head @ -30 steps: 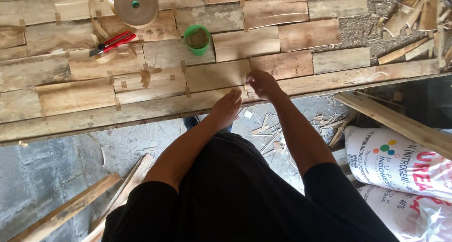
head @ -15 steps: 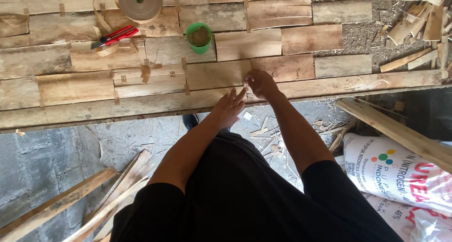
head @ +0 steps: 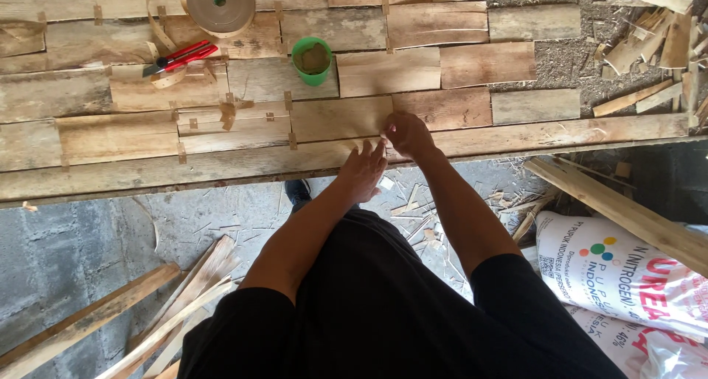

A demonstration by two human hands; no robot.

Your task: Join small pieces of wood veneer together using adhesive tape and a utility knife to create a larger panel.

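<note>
At frame centre, my right hand (head: pixel 408 134) pinched a small tape piece on thin, light, brittle-looking veneer (head: pixel 341 118); my left hand (head: pixel 361 171) lay flat, fingers spread.

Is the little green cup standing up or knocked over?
Standing up. The green cup sits on the wooden sheets with its round mouth facing up, and brown stuff shows inside.

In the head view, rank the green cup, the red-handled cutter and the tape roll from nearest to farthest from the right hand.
From the right hand, at the bench's near edge:
1. Green cup, up and to its left on the veneer sheets.
2. Red-handled cutter, farther left.
3. Tape roll, at the top edge above the cutter; close to the cutter's distance, but slightly farther.
</note>
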